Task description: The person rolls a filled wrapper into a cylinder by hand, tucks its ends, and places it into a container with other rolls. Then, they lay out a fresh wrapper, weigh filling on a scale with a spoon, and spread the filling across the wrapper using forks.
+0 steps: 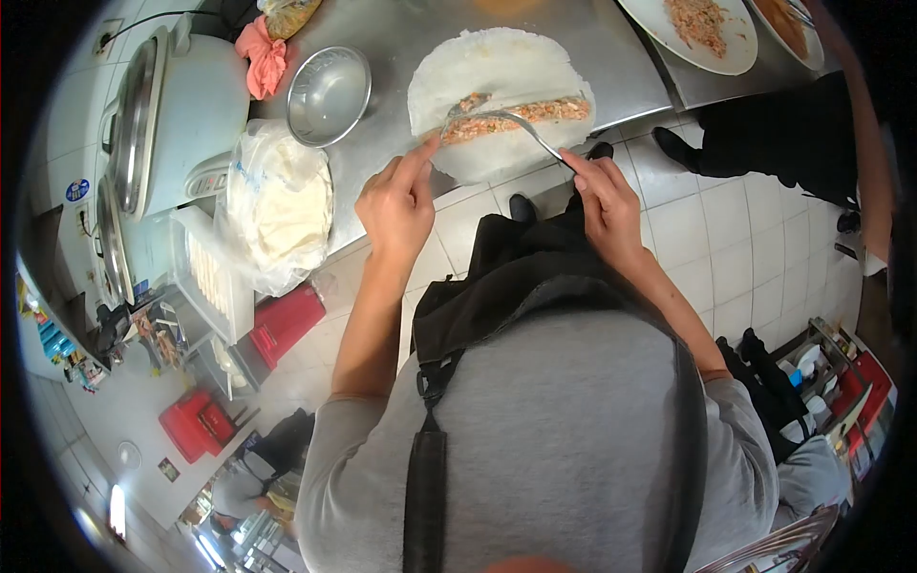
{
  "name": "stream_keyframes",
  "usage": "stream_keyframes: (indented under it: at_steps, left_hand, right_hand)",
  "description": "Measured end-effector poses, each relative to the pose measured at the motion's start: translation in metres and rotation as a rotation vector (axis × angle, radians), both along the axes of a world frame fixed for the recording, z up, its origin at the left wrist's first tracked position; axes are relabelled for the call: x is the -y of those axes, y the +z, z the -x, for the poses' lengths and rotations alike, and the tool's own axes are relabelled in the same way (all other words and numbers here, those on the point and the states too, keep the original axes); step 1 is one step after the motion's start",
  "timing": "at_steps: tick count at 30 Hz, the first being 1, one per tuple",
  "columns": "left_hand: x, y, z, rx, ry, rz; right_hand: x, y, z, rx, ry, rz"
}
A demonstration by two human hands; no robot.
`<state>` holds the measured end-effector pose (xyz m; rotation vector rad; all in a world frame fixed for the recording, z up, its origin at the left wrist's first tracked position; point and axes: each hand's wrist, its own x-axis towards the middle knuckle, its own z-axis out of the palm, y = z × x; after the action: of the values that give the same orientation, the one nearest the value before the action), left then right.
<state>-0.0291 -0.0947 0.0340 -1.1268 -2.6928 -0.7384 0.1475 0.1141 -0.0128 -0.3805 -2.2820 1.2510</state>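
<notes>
A round, thin white wrapper [511, 67] lies at the front edge of the steel counter, its near side reaching the edge. Across it runs a strip of orange-pink shredded filling [544, 112], with a small loose clump at the left. My right hand [611, 202] grips a metal spoon [521, 122] by its handle; the spoon's head rests at the left part of the strip. My left hand [396, 205] is closed beside the wrapper's left edge. Its index fingertip meets the left end of the filling, and whether it pinches anything is hidden.
On the counter [392, 29] stand a steel bowl [330, 95] and a plastic bag of stacked wrappers [277, 201]. A pink cloth [261, 57] lies behind them. At the back right is a plate of filling [712, 33]. Another person's dark-clothed legs [774, 129] are at the right.
</notes>
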Motion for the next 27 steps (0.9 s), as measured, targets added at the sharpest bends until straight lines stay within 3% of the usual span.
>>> stream_keyframes:
  at_steps: [7, 14, 27]
  left_hand:
    - [-0.016, -0.002, -0.020, -0.170, -0.108, 0.088]
    - [-0.011, -0.003, -0.019, -0.178, -0.125, 0.120]
    - [0.009, 0.024, -0.006, 0.071, -0.010, -0.003]
  right_hand:
    - [0.024, -0.003, 0.000, 0.049, 0.155, 0.014]
    - [0.007, -0.008, -0.002, 0.119, 0.084, -0.038]
    - [-0.022, -0.007, -0.007, 0.264, -0.039, -0.152]
